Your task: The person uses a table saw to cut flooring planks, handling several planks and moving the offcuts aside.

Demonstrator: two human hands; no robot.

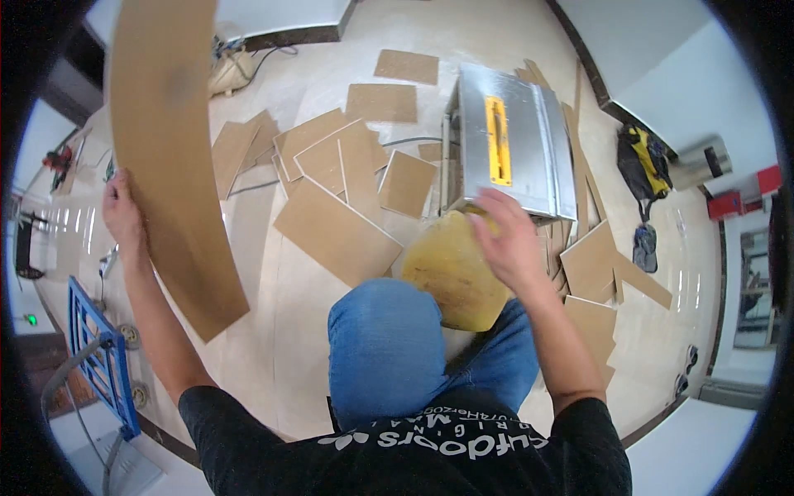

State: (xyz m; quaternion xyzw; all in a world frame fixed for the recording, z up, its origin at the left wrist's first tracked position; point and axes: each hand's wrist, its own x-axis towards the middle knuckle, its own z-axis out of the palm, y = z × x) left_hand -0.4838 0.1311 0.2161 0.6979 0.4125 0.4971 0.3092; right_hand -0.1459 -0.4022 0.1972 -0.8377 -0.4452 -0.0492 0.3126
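Note:
My left hand [124, 213] grips the edge of a long brown board [169, 165], which stands up at the left and runs out of the top of the view. My right hand [511, 241] has its fingers apart, over a yellow rounded object [451, 273] between my knees and near the front edge of a table saw [533, 124]. I see nothing in that hand. The saw has a silver top with a yellow slotted insert [498, 140]. Whether my right fingertips touch the yellow object or the saw, I cannot tell.
Brown board offcuts [335, 227] lie scattered on the tiled floor ahead of me, with more boards [595, 256] right of the saw. A blue cart [103, 355] stands at the left. A black and yellow bag [643, 165] lies by the right wall.

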